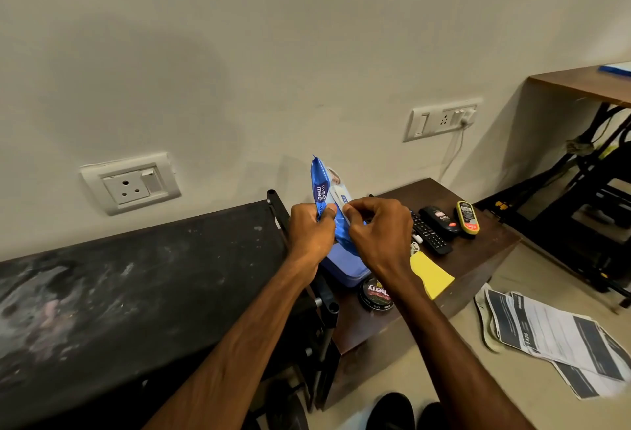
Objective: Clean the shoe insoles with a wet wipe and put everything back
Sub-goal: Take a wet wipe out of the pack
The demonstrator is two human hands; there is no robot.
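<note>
Left hand (311, 231) grips the upright wipes pack (322, 190) from its left; right hand (377, 229) pinches its flap.

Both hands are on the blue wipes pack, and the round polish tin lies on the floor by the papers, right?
Not quite. The left hand and right hand are on the blue wipes pack, but the round polish tin sits on the brown table, not on the floor by the papers. The head view shows it.
</note>
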